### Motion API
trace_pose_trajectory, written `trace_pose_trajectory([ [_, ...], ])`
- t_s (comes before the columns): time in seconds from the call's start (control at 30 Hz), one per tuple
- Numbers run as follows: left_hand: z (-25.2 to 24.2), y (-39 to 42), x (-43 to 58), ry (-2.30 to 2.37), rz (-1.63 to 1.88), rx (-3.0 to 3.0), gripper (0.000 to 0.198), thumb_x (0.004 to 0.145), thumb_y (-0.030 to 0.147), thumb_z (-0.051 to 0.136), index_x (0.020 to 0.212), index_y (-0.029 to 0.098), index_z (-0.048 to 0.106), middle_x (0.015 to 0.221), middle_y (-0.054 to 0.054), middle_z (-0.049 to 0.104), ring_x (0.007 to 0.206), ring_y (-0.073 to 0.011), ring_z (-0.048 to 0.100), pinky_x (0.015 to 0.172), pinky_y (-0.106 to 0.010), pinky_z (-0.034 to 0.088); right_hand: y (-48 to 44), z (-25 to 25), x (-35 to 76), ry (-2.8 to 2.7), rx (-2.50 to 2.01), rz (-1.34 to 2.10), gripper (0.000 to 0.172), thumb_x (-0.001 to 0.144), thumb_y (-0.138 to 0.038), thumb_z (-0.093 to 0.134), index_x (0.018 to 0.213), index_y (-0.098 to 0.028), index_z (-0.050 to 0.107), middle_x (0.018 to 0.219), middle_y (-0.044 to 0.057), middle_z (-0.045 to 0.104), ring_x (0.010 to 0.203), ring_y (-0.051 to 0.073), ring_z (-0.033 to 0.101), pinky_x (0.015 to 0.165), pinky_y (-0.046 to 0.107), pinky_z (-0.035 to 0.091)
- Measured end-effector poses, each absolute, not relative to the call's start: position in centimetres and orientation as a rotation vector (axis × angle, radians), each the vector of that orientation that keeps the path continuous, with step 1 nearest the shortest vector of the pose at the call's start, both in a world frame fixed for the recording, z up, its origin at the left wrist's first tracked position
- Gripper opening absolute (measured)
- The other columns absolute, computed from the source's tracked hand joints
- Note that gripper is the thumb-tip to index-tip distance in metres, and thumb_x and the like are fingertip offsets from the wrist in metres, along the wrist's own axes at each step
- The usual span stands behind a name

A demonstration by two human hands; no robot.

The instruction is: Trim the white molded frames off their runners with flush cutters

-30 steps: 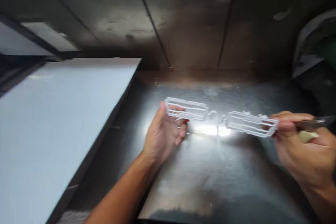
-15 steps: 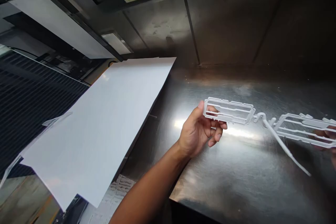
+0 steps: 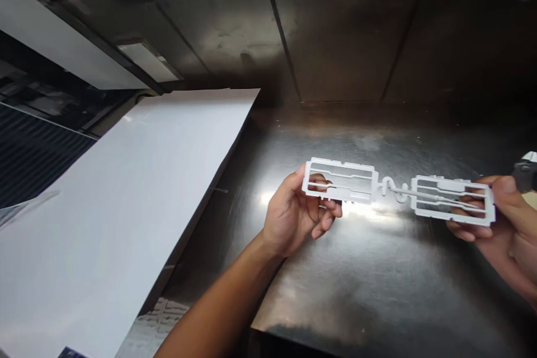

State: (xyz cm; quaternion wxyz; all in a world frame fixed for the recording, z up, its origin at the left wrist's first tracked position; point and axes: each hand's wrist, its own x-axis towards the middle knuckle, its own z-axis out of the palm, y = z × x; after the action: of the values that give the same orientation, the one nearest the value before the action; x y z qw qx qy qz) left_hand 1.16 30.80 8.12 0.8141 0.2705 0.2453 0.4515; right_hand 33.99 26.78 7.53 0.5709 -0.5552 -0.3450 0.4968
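Observation:
A white moulded plastic piece point(image 3: 398, 190), two open rectangular frames joined by a curly runner, hangs level above a shiny steel worktop point(image 3: 377, 291). My left hand point(image 3: 297, 215) pinches the left frame point(image 3: 340, 180) by its end, thumb on top and fingers curled beneath. My right hand point(image 3: 499, 224) grips the right frame point(image 3: 453, 198) from behind, fingers showing through the openings. A dark tool point(image 3: 526, 173) also sits in that right hand, poking out at the frame's right edge.
A large white sheet point(image 3: 117, 201) lies sloped along the left, overhanging the steel worktop's left side. A steel back wall point(image 3: 335, 33) with vertical seams rises behind. Dark ribbed machinery point(image 3: 37, 151) is at far left. The worktop's front edge runs near the bottom.
The view has swung back to the right, bringing my right hand into sight. The plastic piece has turned flat toward me, and its runner no longer hangs down.

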Motion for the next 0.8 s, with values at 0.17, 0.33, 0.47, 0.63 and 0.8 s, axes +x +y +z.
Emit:
trace_pose_trajectory([
  [0.17, 8.6, 30.7, 1.3, 0.559, 0.943, 0.642, 0.056, 0.102, 0.061, 0.071, 0.078, 0.011, 0.066, 0.075, -0.01, 0.071, 0.054, -0.0158, 0.066, 0.041, -0.016, 0.048, 26.8, 9.0, 32.7, -0.906, -1.312, 1.211, 0.063, 0.088, -0.064, 0.093, 0.063, -0.018, 0.058, 0.072, 0.007, 0.046, 0.065, 0.018, 0.049, 0.053, 0.03, 0.052],
  [0.33, 9.1, 30.8, 1.4, 0.646, 0.949, 0.642, 0.055, 0.094, 0.064, 0.081, 0.08, 0.014, 0.065, 0.073, -0.007, 0.07, 0.053, -0.0158, 0.063, 0.039, -0.017, 0.046, 27.1, 9.9, 31.7, -0.833, -1.288, 1.213, 0.062, 0.077, -0.064, 0.102, 0.069, -0.015, 0.064, 0.072, 0.004, 0.049, 0.062, 0.014, 0.049, 0.051, 0.025, 0.051],
  [0.47, 9.0, 31.2, 1.9, 0.867, 0.971, 0.628, 0.046, 0.105, 0.056, 0.069, 0.087, 0.015, 0.065, 0.074, -0.007, 0.069, 0.05, -0.015, 0.061, 0.036, -0.017, 0.044, 26.9, 10.1, 31.7, -0.776, -1.176, 1.299, 0.057, 0.079, -0.066, 0.1, 0.082, -0.018, 0.068, 0.071, 0.0, 0.047, 0.06, 0.013, 0.045, 0.051, 0.025, 0.05],
  [0.63, 8.8, 31.4, 2.8, 1.062, 0.904, 0.627, 0.054, 0.116, 0.048, 0.045, 0.08, 0.012, 0.063, 0.074, -0.011, 0.067, 0.048, -0.0128, 0.057, 0.036, -0.017, 0.04, 26.2, 10.1, 32.1, -0.898, -1.083, 1.384, 0.06, 0.091, -0.078, 0.084, 0.083, -0.021, 0.069, 0.073, 0.0, 0.047, 0.065, 0.016, 0.053, 0.057, 0.029, 0.053],
  [0.8, 8.8, 31.5, 2.9, 1.087, 0.901, 0.623, 0.049, 0.117, 0.047, 0.042, 0.088, 0.013, 0.062, 0.075, -0.009, 0.067, 0.048, -0.0131, 0.057, 0.036, -0.016, 0.041, 26.1, 10.3, 31.9, -0.912, -1.067, 1.413, 0.06, 0.095, -0.076, 0.082, 0.08, -0.02, 0.065, 0.068, -0.002, 0.044, 0.055, 0.012, 0.044, 0.052, 0.027, 0.05],
])
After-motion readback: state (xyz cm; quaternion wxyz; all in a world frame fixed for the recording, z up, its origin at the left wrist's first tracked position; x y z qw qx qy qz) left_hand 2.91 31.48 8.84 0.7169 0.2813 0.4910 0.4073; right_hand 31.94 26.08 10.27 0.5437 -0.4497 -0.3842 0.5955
